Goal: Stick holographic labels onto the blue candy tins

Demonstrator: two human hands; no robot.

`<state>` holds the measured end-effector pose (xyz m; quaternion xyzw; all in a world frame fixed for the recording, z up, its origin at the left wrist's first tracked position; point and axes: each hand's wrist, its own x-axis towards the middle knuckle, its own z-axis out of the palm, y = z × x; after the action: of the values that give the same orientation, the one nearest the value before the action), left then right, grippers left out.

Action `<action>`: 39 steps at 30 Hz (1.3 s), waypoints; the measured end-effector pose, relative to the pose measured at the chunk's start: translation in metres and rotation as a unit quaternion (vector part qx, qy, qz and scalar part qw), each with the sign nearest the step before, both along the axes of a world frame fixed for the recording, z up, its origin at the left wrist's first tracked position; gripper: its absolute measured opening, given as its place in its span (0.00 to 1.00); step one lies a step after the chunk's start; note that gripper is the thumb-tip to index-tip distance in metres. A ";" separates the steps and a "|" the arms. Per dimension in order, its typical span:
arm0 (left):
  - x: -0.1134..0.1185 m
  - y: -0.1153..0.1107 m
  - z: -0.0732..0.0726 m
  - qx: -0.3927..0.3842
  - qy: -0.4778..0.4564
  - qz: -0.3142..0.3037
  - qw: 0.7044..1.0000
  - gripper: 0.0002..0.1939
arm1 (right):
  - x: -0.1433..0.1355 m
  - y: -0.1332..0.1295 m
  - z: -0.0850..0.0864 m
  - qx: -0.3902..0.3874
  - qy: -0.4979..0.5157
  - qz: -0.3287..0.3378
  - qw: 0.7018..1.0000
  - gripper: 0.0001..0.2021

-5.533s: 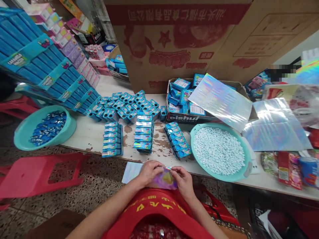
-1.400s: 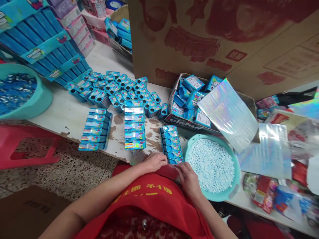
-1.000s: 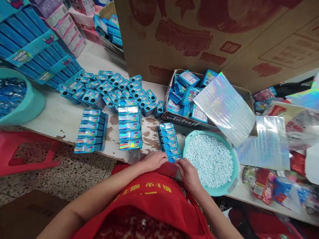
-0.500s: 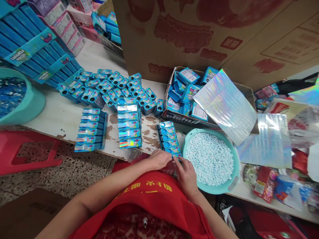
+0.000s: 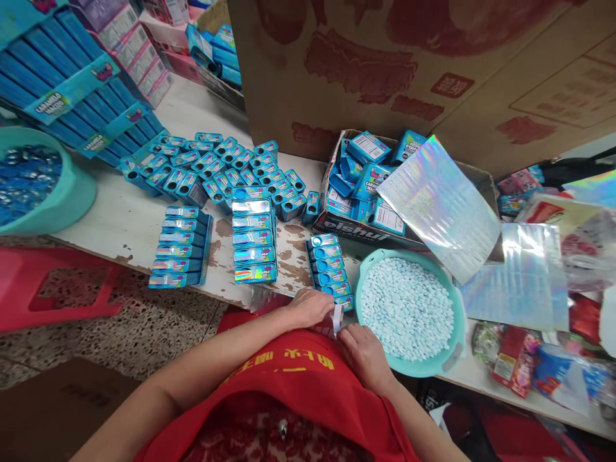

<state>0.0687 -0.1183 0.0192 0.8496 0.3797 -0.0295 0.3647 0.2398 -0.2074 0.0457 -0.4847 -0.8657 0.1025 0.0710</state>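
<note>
At the table's front edge my left hand (image 5: 312, 308) is closed, its fingers by a short row of blue candy boxes (image 5: 332, 274) with round holes on top. Under it lies a shiny, see-through-looking sheet (image 5: 264, 299), partly hidden by the hand and arm. A narrow whitish strip (image 5: 337, 317) stands up between my two hands. My right hand (image 5: 364, 346) is closed in a pinch at the strip's lower end, close to the turquoise basin (image 5: 461, 321) of small pale blue candies. Its fingertips are partly hidden.
Two stacks of blue boxes, one left (image 5: 179, 247) and one central (image 5: 253, 234), stand on the table. Behind them are several upright boxes (image 5: 216, 163). An open carton (image 5: 332, 221), holographic sheets (image 5: 440, 212), a large cardboard box (image 5: 360, 70) and a left basin (image 5: 77, 192) surround them.
My right hand has moved down, away from my left fingers and the boxes. A whitish strip now shows between the hands. The view has shifted slightly.
</note>
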 end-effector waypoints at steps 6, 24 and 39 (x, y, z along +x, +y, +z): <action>-0.019 0.003 0.028 -0.101 -0.187 0.123 0.969 0.15 | -0.004 0.028 0.059 -0.184 0.198 -0.151 0.951 0.10; -0.151 -0.007 0.095 -0.090 -0.194 0.469 0.857 0.13 | -0.157 0.113 0.045 -0.210 0.426 -0.175 0.863 0.12; -0.213 0.143 0.063 0.048 -0.220 0.420 0.879 0.08 | -0.222 0.255 0.019 -0.071 0.393 -0.227 0.888 0.08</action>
<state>-0.1441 0.0247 0.0825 0.6118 0.6117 0.3319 0.3760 0.0179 0.0472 0.0650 -0.5920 -0.6237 0.3270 0.3921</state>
